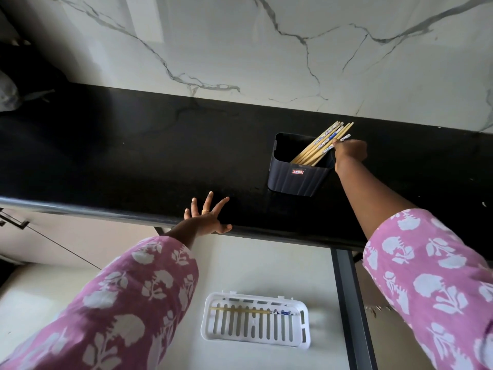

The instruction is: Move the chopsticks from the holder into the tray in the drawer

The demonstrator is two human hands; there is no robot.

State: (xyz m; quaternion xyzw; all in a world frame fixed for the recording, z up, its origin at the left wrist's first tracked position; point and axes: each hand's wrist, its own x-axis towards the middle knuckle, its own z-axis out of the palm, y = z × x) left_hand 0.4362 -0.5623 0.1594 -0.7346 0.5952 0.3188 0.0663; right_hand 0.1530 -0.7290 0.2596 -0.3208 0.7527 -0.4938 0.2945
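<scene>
A dark ribbed holder (296,180) stands on the black countertop (133,156) at the right. Several wooden chopsticks (317,148) with blue-patterned tops lean in it toward the upper right. My right hand (349,153) reaches over the holder's right side and pinches the top of one chopstick. My left hand (206,217) rests on the counter's front edge with its fingers spread. Below, in the open drawer (240,263), lies a white slotted tray (256,319) with one chopstick (253,311) across its far side.
A marble wall (266,49) rises behind the counter. The drawer's dark right rail (349,303) runs down beside the tray. A cabinet handle (13,220) shows at the far left, and dark objects sit in the upper left corner.
</scene>
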